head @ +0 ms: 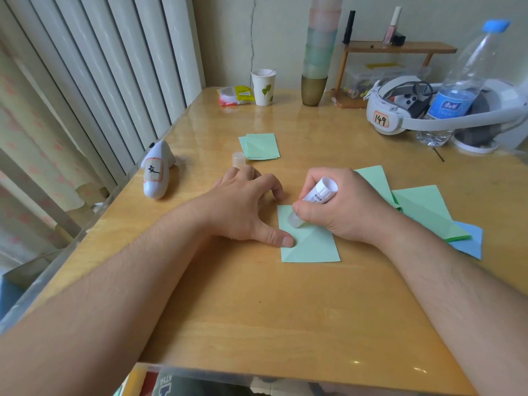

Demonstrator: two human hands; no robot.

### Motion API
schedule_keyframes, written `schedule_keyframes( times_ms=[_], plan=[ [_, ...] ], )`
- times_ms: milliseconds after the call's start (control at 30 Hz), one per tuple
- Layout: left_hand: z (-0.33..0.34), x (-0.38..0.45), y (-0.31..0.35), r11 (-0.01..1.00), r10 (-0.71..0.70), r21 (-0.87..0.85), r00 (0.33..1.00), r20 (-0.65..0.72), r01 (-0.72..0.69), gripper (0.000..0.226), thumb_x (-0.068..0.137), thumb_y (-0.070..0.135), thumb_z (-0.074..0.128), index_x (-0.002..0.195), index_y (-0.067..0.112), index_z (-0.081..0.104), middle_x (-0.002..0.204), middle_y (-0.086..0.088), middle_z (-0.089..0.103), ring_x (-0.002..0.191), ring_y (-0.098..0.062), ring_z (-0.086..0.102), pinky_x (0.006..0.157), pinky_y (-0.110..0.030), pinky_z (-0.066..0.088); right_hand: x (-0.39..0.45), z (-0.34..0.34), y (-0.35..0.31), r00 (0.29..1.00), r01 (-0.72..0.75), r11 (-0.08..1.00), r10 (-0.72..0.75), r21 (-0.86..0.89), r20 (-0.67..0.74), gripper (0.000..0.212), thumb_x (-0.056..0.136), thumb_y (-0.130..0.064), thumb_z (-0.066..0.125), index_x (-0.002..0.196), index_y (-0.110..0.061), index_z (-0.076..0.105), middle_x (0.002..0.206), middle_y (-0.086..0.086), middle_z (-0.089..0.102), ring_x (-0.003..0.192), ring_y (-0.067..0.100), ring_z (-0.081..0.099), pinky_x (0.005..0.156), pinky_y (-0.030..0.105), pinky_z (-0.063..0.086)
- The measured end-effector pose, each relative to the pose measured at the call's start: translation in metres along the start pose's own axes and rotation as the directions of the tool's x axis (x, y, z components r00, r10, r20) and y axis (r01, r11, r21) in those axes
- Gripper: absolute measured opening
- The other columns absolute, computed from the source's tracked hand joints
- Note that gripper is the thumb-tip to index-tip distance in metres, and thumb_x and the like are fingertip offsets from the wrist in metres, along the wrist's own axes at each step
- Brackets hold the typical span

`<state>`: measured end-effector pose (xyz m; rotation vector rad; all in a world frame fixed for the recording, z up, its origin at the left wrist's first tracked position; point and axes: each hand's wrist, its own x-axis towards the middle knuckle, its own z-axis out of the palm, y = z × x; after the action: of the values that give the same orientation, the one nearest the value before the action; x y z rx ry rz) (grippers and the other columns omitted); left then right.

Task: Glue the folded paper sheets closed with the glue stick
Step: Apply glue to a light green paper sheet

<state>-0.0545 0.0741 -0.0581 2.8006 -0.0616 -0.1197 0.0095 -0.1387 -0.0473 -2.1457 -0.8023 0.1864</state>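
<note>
Folded paper sheet [311,247] centre frame: pale mint green. Glue stick [315,197]: white body, translucent tip. Stack of sheets [428,212] at right: same mint, one darker green edge, light blue sheet [471,244] underneath. Table [257,310]: glossy honey wood. Paper cup [263,87] upper centre: white, green leaf print. Bottle [460,90] upper right: clear, blue cap, blue label.

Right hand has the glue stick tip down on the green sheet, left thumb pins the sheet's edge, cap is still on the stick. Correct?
Not quite. The head view shows the glue stick uncapped: its cap stands on the table beyond the left hand. The rest holds: the right hand presses the tip onto the green sheet, with the left thumb pinning its edge.
</note>
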Motion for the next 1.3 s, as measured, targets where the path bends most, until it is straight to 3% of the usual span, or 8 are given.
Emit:
schedule_keyframes(
  times_ms=[200, 467, 667, 867, 1100, 1200, 1300],
  plan=[
    [-0.001, 0.0, -0.001, 1.0, 0.007, -0.004, 1.0, 0.012, -0.007, 0.079, 0.05, 0.093, 0.072, 0.116, 0.059, 0.042, 0.126, 0.009, 0.037, 0.121, -0.018, 0.032, 0.108, -0.037, 0.033, -0.007, -0.029, 0.014, 0.999, -0.038, 0.998, 0.038, -0.044, -0.005, 0.019, 0.078, -0.023, 0.081, 0.071, -0.018, 0.064, 0.058, -0.015, 0.058, 0.053, 0.002, 0.045, 0.047, 0.013, 0.033],
    [-0.001, 0.0, 0.0, 1.0, 0.003, 0.007, 1.0, 0.007, -0.003, 0.08, 0.053, 0.09, 0.075, 0.118, 0.058, 0.043, 0.127, 0.009, 0.036, 0.121, -0.018, 0.031, 0.104, -0.036, 0.031, -0.003, -0.03, 0.019, 0.998, -0.059, 0.995, 0.056, -0.077, -0.037, 0.022, 0.08, -0.027, 0.079, 0.073, -0.016, 0.062, 0.058, -0.011, 0.056, 0.055, 0.005, 0.043, 0.056, 0.029, 0.037],
    [-0.001, 0.0, 0.001, 1.0, -0.002, 0.005, 1.0, 0.011, 0.002, 0.08, 0.053, 0.089, 0.075, 0.119, 0.058, 0.043, 0.128, 0.009, 0.036, 0.122, -0.018, 0.03, 0.107, -0.037, 0.032, 0.001, -0.028, 0.021, 0.986, -0.033, 0.989, 0.056, 0.146, -0.154, 0.026, 0.072, -0.032, 0.072, 0.071, -0.013, 0.056, 0.057, -0.007, 0.049, 0.06, 0.012, 0.043, 0.061, 0.033, 0.036],
    [-0.001, -0.002, 0.002, 1.0, -0.004, 0.001, 1.0, 0.016, 0.004, 0.079, 0.052, 0.09, 0.072, 0.119, 0.059, 0.042, 0.127, 0.01, 0.035, 0.122, -0.017, 0.029, 0.109, -0.036, 0.03, 0.001, -0.018, 0.013, 0.978, 0.039, 0.982, 0.001, 0.187, -0.209, 0.022, 0.073, -0.03, 0.067, 0.067, -0.015, 0.052, 0.057, -0.006, 0.043, 0.059, 0.013, 0.039, 0.058, 0.032, 0.032],
    [0.004, -0.004, 0.002, 1.0, 0.008, -0.01, 0.999, -0.049, -0.008, 0.106, 0.053, 0.091, 0.07, 0.142, 0.052, 0.026, 0.134, 0.01, 0.033, 0.129, -0.018, 0.027, 0.109, -0.034, 0.024, 0.001, 0.001, 0.007, 0.99, 0.087, 0.973, -0.061, 0.212, -0.128, 0.022, 0.079, -0.036, 0.075, 0.072, -0.021, 0.061, 0.06, -0.014, 0.056, 0.062, 0.007, 0.049, 0.059, 0.025, 0.04],
    [0.004, -0.004, 0.002, 1.0, 0.017, 0.001, 0.999, -0.036, -0.017, 0.104, 0.051, 0.094, 0.069, 0.14, 0.054, 0.031, 0.137, 0.01, 0.032, 0.131, -0.019, 0.026, 0.112, -0.036, 0.024, 0.001, 0.006, 0.006, 0.994, 0.07, 0.979, -0.051, 0.193, -0.101, 0.023, 0.085, -0.031, 0.08, 0.074, -0.019, 0.063, 0.06, -0.016, 0.06, 0.06, 0.005, 0.051, 0.06, 0.026, 0.041],
    [0.003, -0.005, -0.001, 0.998, 0.068, 0.0, 0.997, -0.033, -0.069, 0.095, 0.048, 0.098, 0.065, 0.132, 0.061, 0.039, 0.135, 0.014, 0.034, 0.127, -0.014, 0.027, 0.118, -0.041, 0.026, 0.001, 0.01, 0.004, 0.996, 0.059, 0.982, -0.046, 0.178, -0.081, 0.026, 0.078, -0.043, 0.077, 0.075, -0.021, 0.064, 0.066, -0.005, 0.065, 0.063, 0.009, 0.053, 0.061, 0.031, 0.043]
  ],
)
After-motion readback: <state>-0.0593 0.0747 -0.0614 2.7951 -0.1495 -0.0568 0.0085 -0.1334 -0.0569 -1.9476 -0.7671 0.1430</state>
